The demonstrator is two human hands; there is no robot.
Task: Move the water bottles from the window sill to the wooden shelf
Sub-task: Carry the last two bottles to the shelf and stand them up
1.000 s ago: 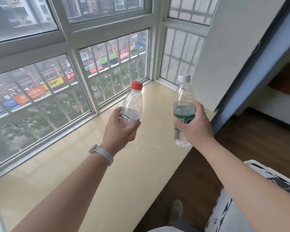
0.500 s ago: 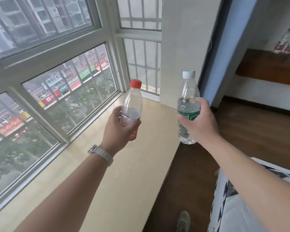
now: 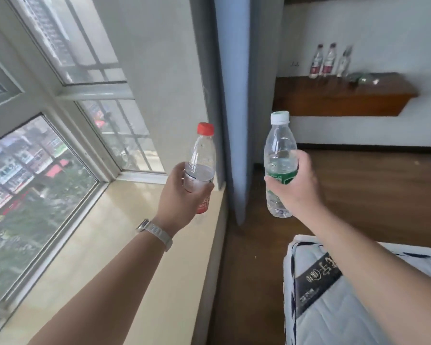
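Left hand (image 3: 178, 195) wraps red-capped bottle (image 3: 201, 168) above window sill's (image 3: 125, 245) right edge; fingers hide most of its label. Right hand (image 3: 296, 188) grips white-capped bottle (image 3: 279, 155) over the floor. Wooden shelf (image 3: 339, 95) far off: three blurred bottles (image 3: 330, 61), unclear clutter alongside.

A red-capped bottle (image 3: 202, 155), a white-capped bottle (image 3: 280, 143) (green label), brown wooden shelf (image 3: 339, 100).
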